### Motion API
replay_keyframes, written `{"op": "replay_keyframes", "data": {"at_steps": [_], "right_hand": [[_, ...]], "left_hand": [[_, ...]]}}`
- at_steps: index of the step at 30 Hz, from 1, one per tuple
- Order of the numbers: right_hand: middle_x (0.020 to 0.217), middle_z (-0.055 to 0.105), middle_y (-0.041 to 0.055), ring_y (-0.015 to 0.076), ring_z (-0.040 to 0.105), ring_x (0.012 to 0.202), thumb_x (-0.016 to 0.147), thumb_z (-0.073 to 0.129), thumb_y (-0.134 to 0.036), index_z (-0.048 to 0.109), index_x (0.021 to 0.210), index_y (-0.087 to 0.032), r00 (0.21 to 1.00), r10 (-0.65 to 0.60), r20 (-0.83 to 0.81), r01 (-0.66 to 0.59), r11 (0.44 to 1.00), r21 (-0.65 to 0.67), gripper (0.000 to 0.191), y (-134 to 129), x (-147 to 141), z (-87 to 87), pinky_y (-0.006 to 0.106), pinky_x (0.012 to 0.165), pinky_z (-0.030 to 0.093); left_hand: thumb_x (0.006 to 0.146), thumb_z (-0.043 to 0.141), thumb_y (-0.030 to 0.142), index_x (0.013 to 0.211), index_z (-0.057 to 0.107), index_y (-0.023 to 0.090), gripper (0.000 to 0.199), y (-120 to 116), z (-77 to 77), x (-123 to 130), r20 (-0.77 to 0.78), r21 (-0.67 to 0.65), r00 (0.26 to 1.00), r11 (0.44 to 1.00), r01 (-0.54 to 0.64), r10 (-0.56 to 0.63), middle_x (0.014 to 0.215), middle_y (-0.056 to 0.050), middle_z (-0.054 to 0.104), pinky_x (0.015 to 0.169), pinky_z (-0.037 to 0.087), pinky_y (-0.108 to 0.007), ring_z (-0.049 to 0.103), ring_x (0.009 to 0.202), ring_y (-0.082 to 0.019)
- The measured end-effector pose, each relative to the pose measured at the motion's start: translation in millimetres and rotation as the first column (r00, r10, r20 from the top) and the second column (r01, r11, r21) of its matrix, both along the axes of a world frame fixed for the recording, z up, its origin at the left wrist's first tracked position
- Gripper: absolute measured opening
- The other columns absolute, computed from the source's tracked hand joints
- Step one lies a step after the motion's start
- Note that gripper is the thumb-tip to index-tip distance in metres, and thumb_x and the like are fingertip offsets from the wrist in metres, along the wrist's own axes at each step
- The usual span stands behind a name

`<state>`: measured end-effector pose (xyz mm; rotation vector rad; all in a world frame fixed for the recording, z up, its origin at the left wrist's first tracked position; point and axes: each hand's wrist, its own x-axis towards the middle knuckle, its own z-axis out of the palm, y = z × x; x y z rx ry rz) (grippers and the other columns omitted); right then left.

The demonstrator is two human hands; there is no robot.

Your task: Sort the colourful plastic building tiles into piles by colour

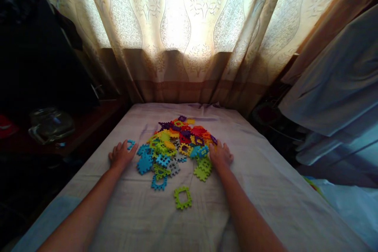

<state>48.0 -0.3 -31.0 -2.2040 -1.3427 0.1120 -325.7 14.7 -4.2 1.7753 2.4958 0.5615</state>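
Observation:
A pile of colourful plastic interlocking building pieces [169, 145] with notched edges lies on the cloth between my hands. My left hand [121, 155] rests left of the pile, fingers apart, beside a blue frame piece [130, 144] that it seems to touch. At the pile's right edge my right hand [221, 155] lies with its fingers spread, close to a blue window piece [203, 151] and green pieces [203, 168]. Neither hand visibly holds anything. A single green square frame [182, 197] lies apart, nearer to me. Another blue frame [159, 182] sits at the pile's front.
A pale cloth [256, 189] covers the surface under the pieces. Behind it hangs a patterned curtain [177, 67]. At left, a glass vessel [51, 126] and a large black panel [38, 59] stand on dark furniture. Light clothes [333, 82] hang at right.

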Motion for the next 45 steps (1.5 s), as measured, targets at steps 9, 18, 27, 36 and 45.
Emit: {"op": "replay_keyframes", "data": {"at_steps": [9,18,27,36,45], "right_hand": [[0.132,0.059,0.0166,0.024,0.054,0.123,0.093,0.035,-0.039,0.053,0.133,-0.011,0.89,0.402,-0.217,-0.345,0.902,0.258,0.053,5,-28,-13.2,0.04,0.105,0.039],[0.118,0.068,0.0134,0.0222,0.061,0.111,0.093,0.032,-0.046,0.064,0.117,-0.016,0.923,0.351,-0.156,-0.243,0.849,0.469,0.05,-99,-6,-18.9,0.042,0.101,0.045],[0.109,0.07,0.0124,0.0233,0.063,0.102,0.088,0.04,-0.036,0.067,0.112,-0.017,0.917,0.394,-0.067,-0.342,0.859,0.382,0.041,-127,18,-19.4,0.042,0.094,0.05],[0.109,0.068,0.0098,0.0245,0.061,0.102,0.079,0.065,-0.036,0.071,0.107,-0.023,0.868,0.482,0.124,-0.488,0.873,0.019,0.031,-98,-23,18.8,0.035,0.091,0.047],[0.118,0.062,0.0112,0.0277,0.054,0.112,0.073,0.069,-0.041,0.064,0.108,-0.02,0.86,0.496,0.116,-0.505,0.862,0.055,0.04,-99,-30,3.3,0.04,0.096,0.041]], "left_hand": [[0.085,0.045,0.062,0.147,0.035,0.019,0.077,-66,-31.6,74,0.012,0.093,0.936,0.932,0.35,-0.353,0.157,-0.017,0.029,0.111,0.027,-0.056,0.026,0.144,-0.033],[0.08,0.063,0.046,0.149,0.033,0.029,0.077,-119,-25.3,148,-0.127,0.024,0.773,0.777,0.629,-0.622,0.159,-0.014,0.025,0.113,0.005,-0.067,0.02,0.146,-0.036],[0.091,0.046,0.038,0.135,0.051,0.021,0.048,-125,-26.6,106,-0.092,0.306,0.916,0.864,0.399,-0.391,0.144,-0.014,0.049,0.115,0.019,-0.058,0.039,0.137,-0.031],[0.089,0.04,0.042,0.127,0.055,0.019,0.047,-114,-30.8,65,0.214,0.47,0.944,0.874,0.127,-0.253,0.133,-0.013,0.058,0.111,0.038,-0.042,0.051,0.127,-0.025],[0.088,0.043,0.042,0.127,0.055,0.024,0.044,-115,-31.4,53,0.374,0.385,0.915,0.923,-0.006,-0.15,0.121,-0.004,0.066,0.098,0.05,-0.036,0.06,0.114,-0.022]]}}
